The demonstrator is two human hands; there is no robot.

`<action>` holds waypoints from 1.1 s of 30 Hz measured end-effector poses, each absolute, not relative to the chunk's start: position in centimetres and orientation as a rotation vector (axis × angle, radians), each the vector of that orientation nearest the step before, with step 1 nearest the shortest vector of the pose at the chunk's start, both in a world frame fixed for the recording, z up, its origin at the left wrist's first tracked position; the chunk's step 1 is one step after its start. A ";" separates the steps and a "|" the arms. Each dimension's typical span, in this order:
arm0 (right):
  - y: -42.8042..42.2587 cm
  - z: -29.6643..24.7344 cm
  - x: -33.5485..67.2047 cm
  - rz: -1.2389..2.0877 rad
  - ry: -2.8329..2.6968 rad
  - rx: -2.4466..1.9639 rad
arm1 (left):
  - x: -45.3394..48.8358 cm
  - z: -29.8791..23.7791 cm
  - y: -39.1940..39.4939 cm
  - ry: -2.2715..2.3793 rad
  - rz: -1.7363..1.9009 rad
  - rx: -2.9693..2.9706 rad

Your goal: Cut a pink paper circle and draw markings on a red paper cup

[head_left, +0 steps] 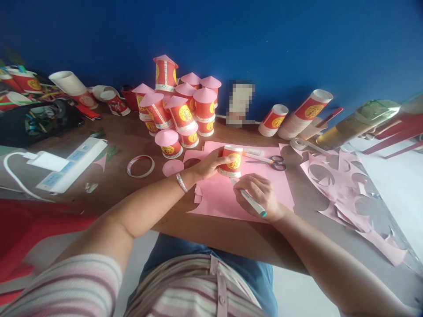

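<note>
My left hand is closed around a red paper cup with a yellow round emblem and a white band at its lower edge. Green marks show on that band. In my right hand is a white marker pen with a green end, its tip close to the cup's lower edge; whether they touch I cannot tell. Both hands are over pink paper sheets. Just behind the cup lie scissors with dark handles and another marker.
Red cups with pink cone tops stand stacked at the back. At left are a power strip and a paper ring. Cut pink scraps, a tape roll and leaning cup stacks occupy the right.
</note>
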State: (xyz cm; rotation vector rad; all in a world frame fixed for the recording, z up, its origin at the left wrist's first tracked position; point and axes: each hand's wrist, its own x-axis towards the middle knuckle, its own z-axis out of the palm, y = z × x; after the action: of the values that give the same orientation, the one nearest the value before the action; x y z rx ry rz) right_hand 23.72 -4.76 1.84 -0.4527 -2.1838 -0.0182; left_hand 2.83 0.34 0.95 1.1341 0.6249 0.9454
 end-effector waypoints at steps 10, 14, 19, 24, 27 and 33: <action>-4.6 1.2 23.9 0.050 -2.116 -0.467 | 2.6 0.6 0.5 0.581 0.964 1.076; -4.6 1.2 23.9 0.065 -2.119 -0.469 | 2.6 0.4 0.6 0.585 0.974 1.074; -4.6 1.4 23.8 0.046 -2.147 -0.450 | 2.6 0.1 0.6 0.639 1.006 1.051; -4.7 1.5 23.8 0.068 -2.162 -0.439 | 2.8 0.4 0.7 0.589 1.005 1.059; -4.7 1.6 23.9 0.088 -2.164 -0.453 | 3.0 0.6 0.8 0.553 1.014 1.056; -4.8 1.6 23.8 0.154 -2.184 -0.409 | 3.1 0.8 0.6 0.533 0.989 1.070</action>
State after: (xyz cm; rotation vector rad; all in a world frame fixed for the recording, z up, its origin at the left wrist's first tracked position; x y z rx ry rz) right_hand 23.82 -4.84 1.58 -0.4095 -2.1838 0.1540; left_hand 3.11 0.62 0.82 1.0700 0.5329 0.9893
